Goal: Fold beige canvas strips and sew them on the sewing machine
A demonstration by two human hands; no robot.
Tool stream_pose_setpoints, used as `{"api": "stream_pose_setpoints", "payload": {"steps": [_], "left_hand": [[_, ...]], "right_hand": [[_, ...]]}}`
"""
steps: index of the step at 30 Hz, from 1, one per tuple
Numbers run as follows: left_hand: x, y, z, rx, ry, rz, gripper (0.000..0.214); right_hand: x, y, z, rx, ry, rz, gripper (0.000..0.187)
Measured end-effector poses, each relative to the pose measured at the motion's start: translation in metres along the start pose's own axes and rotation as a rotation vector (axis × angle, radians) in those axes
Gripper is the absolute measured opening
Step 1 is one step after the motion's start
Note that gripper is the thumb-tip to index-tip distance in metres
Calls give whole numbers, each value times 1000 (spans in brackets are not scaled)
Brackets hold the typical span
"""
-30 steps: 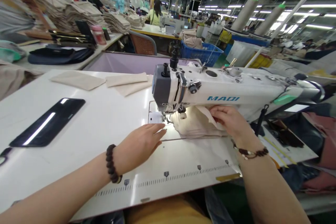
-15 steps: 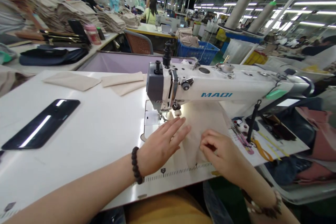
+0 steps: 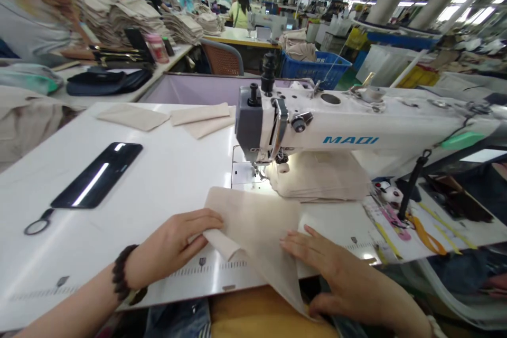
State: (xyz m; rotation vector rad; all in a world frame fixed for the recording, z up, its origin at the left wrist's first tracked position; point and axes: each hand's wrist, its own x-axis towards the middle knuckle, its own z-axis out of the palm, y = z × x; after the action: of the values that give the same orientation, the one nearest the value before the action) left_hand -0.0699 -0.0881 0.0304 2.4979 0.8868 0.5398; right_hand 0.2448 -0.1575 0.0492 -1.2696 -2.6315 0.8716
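Our left hand (image 3: 172, 245) and right hand (image 3: 344, 280) were both on a beige canvas panel (image 3: 253, 232), which lay across the near edge of the white sewing table (image 3: 130, 195), in front of the needle area and not under the presser foot. Its long axis ran diagonally, from its upper end on the table, left of centre, down and to our right, with the lower tip drooping past the table edge towards our lap.

At the panel's left edge, a folded flap (image 3: 222, 245) turned back under the fingers (image 3: 198, 224) of our left hand. Those fingers lay together against the fold, but we could not tell whether they pinched it. The fingers (image 3: 295, 243) of our right hand were spread apart along the panel's right edge, while the lower part of that hand met the drooping tip. We could not tell whether that hand was clamped on the cloth either.

A wooden bead bracelet (image 3: 122, 269) circled our left wrist, and a printed ruler scale (image 3: 202, 269) ran along the table near our hands. Behind the panel, bunched beige cloth (image 3: 317, 177) sat under the arm of the white MAQI sewing machine (image 3: 336, 127). To the left lay a black phone (image 3: 97, 175) and two flat beige cloth pieces (image 3: 132, 116) (image 3: 202, 119).
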Motion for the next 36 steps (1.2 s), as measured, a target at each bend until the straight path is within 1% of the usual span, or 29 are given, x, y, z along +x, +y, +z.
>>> {"api": "stream_pose_setpoints", "payload": {"steps": [1,3,4,5,8,10,12,13,15,17,18,19,21,22,23,24,25,27,28,29,31,32,33,34,36], "left_hand": [[-8,-3,-3,-19,34,-72,26],[-20,-8,-6,-49,89,-210,23],[-25,-11,-7,-61,116,-274,23],[-30,-13,-8,-74,138,-334,22],[-40,-20,-8,-132,176,-503,18],[-44,-21,-8,-170,190,-575,17],[-45,-19,-8,-192,197,-575,17],[-44,-17,-8,-199,198,-553,18],[-43,-13,-9,-217,189,-501,19],[-42,-8,-10,-251,169,-480,22],[-41,-6,-11,-272,159,-487,24],[-40,-4,-11,-293,154,-503,27],[-39,-2,-12,-329,166,-558,30],[-38,-2,-12,-336,181,-589,30],[-37,-2,-12,-334,195,-616,30],[-36,-3,-11,-322,210,-637,30],[-36,-5,-10,-301,224,-653,29],[-35,-9,-7,-238,255,-676,25],[-36,-11,-5,-203,272,-696,22],[-36,-14,-3,-171,287,-723,26],[-38,-17,0,-124,310,-768,47],[-39,-18,2,-107,317,-774,56],[-40,-19,3,-91,321,-757,58],[-41,-19,4,-75,316,-714,52],[-42,-17,5,-38,300,-604,32]], "right_hand": [[9,0,4,21,10,-19,65],[27,-4,9,75,62,-70,43],[35,-6,10,108,102,-93,36],[42,-8,9,151,142,-105,32],[54,-9,2,318,203,-71,31],[56,-7,-2,440,191,-56,40],[58,-5,-1,509,197,-48,49],[59,-4,2,509,215,-13,49],[63,-4,11,464,263,102,38],[69,-6,22,435,345,228,27],[71,-8,27,450,395,270,26],[73,-9,32,484,449,291,29],[75,-9,38,548,557,260,50],[76,-9,40,548,589,211,58],[76,-8,41,514,598,155,60],[77,-7,40,449,590,107,57],[79,-7,40,369,571,76,48],[83,-5,37,222,531,76,29],[85,-5,36,173,519,89,24],[88,-5,36,137,515,100,24],[91,-5,37,77,528,100,24],[91,-5,38,50,534,91,24],[91,-5,40,26,542,78,24],[90,-5,41,7,553,66,23],[88,-4,44,-27,574,54,22]]}}
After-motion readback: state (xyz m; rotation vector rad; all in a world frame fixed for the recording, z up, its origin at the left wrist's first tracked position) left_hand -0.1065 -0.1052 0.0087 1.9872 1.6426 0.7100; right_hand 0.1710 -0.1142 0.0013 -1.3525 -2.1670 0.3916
